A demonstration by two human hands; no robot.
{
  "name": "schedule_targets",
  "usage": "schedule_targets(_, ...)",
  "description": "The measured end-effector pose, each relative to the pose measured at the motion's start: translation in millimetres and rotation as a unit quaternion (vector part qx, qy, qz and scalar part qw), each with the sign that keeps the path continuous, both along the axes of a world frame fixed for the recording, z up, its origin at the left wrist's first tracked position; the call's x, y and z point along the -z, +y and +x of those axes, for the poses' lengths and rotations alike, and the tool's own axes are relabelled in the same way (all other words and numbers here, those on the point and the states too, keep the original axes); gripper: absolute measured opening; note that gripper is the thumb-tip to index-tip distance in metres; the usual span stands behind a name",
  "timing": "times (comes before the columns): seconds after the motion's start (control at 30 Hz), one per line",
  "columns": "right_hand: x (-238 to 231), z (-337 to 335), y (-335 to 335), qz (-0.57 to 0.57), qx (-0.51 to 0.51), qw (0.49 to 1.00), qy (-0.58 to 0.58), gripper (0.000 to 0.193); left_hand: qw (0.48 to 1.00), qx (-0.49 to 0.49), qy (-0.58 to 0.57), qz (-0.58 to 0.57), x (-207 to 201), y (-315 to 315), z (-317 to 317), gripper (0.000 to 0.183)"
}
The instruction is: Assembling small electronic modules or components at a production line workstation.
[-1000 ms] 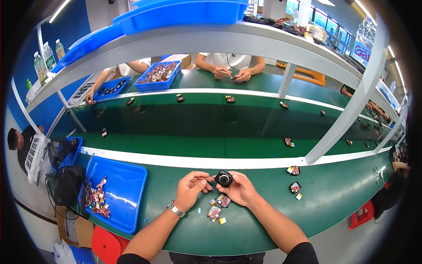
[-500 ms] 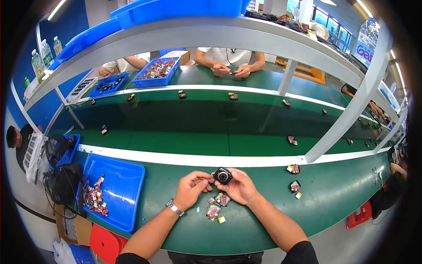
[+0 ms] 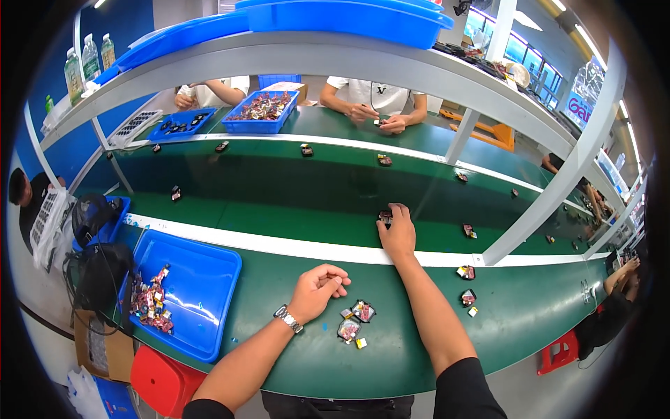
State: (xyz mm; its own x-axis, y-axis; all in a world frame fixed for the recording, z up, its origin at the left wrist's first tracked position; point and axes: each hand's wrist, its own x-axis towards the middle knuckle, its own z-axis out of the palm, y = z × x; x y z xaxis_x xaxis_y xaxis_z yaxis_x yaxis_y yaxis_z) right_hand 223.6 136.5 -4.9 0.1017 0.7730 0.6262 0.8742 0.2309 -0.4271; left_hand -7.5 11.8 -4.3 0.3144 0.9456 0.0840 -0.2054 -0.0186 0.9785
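Note:
My right hand reaches over the white rail onto the green belt. Its fingers and thumb grip a dark square smartwatch case, partly hidden under the hand. My left hand hovers above the near table, fingers loosely curled together, with nothing visible in them. Just right of it lie two small opened watch assemblies, one farther and one nearer, with reddish and silver parts. A little yellow-and-white piece lies beside them.
A blue tray at left holds a pile of small reddish parts. More opened watch assemblies lie right of my forearm and along the belt. A white shelf post rises at right. Two people work across the belt.
My right hand has carried the watch case forward from beside my left hand, across the rail to the belt. The left hand is now apart from it. The view has shifted slightly.

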Motion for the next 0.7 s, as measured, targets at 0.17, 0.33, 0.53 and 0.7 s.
schedule_targets(0.17,-20,-19,-79,-0.049,-0.134,0.987,0.07,0.039,1.0,-0.006,0.007,0.004,3,-2,-7,0.014)
schedule_targets(0.33,-43,-20,-177,-0.241,-0.204,0.946,0.071,0.05,1.0,-0.006,0.017,0.01,1,0,-2,0.014)
schedule_targets(0.53,-35,-14,-184,-0.222,-0.229,0.948,0.008,0.047,0.999,0.0,0.04,0.022,0,-1,-1,0.015)
schedule_targets(0.7,-31,-13,-187,-0.137,-0.215,0.966,-0.046,0.045,0.999,-0.005,0.043,0.021,1,-1,0,0.015)
